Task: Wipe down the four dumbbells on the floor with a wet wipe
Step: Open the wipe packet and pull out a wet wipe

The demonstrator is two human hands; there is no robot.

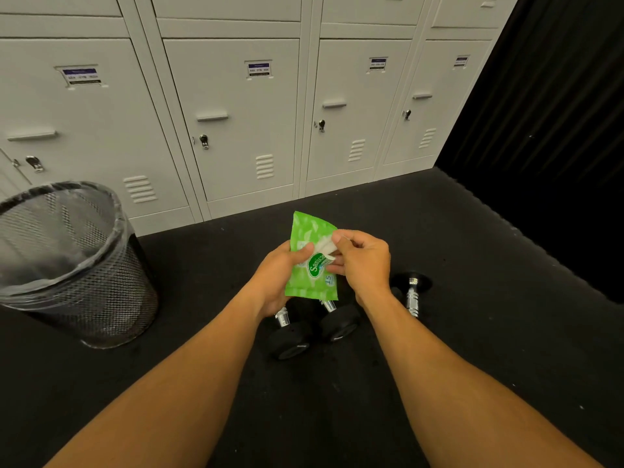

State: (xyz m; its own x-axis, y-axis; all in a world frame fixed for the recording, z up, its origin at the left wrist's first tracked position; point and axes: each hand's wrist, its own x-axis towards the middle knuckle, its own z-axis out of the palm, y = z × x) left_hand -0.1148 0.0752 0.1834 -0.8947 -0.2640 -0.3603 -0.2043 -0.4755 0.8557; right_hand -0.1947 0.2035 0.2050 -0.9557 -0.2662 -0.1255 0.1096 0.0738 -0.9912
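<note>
My left hand (275, 276) grips a green pack of wet wipes (312, 251) upright in front of me. My right hand (363, 261) pinches a white wet wipe (326, 246) at the pack's opening. Below my hands, black dumbbells with chrome handles lie side by side on the dark floor: one (293, 339) under my left wrist, one (339, 322) beside it, and one (412, 292) to the right of my right wrist. My hands and arms hide parts of them, so I cannot tell if a further one lies there.
A black mesh waste bin (72, 265) with a clear liner stands on the floor at the left. A row of grey lockers (233, 130) runs along the back. A black curtain wall (547, 113) closes the right side.
</note>
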